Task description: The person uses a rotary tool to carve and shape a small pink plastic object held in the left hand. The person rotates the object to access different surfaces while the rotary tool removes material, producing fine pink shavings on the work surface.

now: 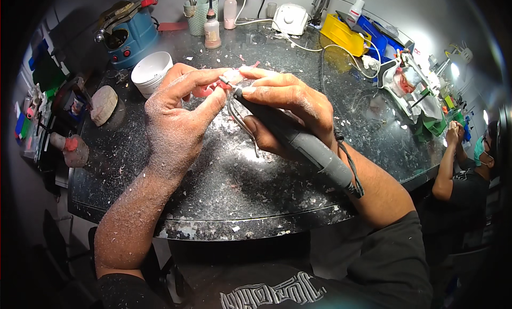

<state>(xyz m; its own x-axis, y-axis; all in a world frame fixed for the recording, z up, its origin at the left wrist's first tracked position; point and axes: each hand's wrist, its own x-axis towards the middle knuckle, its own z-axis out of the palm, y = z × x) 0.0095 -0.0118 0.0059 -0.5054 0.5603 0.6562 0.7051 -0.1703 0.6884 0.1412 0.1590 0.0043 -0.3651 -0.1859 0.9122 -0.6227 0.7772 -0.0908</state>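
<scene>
Near the middle of the bench my left hand [178, 109], coated in pale dust, is closed around a small pink and whitish denture [232, 75]. My fingers cover much of it. A black rotary handpiece [298, 141] lies in my right hand [304, 103], gripped like a pen. Its thin metal tip points up and left and meets the denture or sits very close to it; I cannot tell which. The right fingertips also rest by the denture's far side. A dark cord leaves the handpiece's rear end beside my right forearm.
Pale shavings litter the black bench [250, 202]. Left of my hands stand a white tub [152, 71], a plaster block [104, 105] and a blue machine [130, 37]. Bottles [212, 31] and a yellow bin [341, 34] line the back. At far right, a co-worker [464, 170] has both hands raised.
</scene>
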